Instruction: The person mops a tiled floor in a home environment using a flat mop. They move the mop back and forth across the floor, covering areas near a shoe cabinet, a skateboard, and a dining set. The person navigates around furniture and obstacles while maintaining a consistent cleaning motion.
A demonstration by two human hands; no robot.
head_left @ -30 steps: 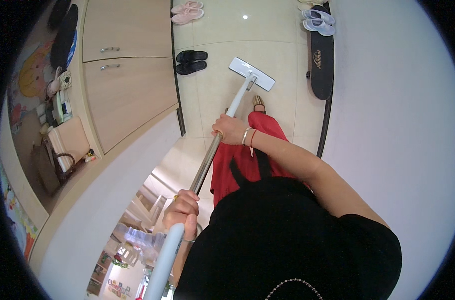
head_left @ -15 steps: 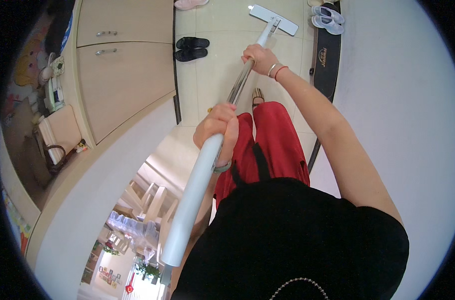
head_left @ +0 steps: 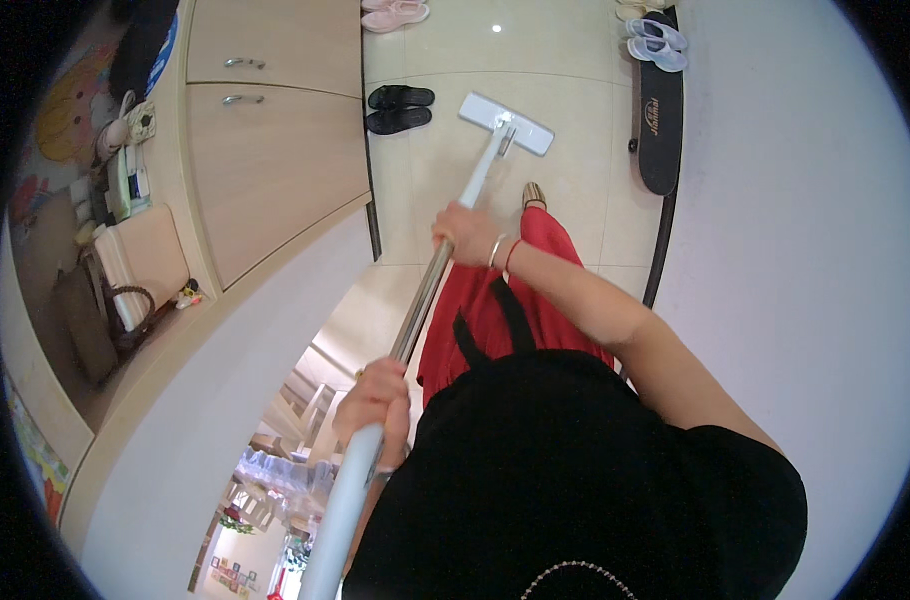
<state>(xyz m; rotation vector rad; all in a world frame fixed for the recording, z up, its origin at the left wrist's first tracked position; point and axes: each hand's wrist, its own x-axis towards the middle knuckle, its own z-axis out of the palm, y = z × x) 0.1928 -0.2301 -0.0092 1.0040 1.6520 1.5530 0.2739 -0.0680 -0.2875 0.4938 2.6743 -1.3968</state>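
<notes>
A flat mop (head_left: 427, 290) with a metal pole and pale blue grip slants from the lower left up to the floor ahead. My left hand (head_left: 374, 403) is wrapped round the pole at the top of the pale grip. Farther down, my right hand (head_left: 465, 234) closes round the pole where the metal meets the pale lower section; a bracelet and a red string circle that wrist. The white rectangular mop head (head_left: 506, 122) lies on the tiles, ahead of my shoe (head_left: 534, 194). Its underside is hidden.
Black slippers (head_left: 400, 109) lie by the cabinet (head_left: 275, 180) on the left, with pink shoes (head_left: 395, 16) beyond. Along the right wall stands a dark skateboard (head_left: 660, 130) with pale shoes (head_left: 658, 46) at its far end. A shelf (head_left: 165, 325) at left holds a bag and small items.
Both hands have drawn the mop back toward my body and to the left. The mop head has slid nearer across the tiles, and my right elbow is more bent.
</notes>
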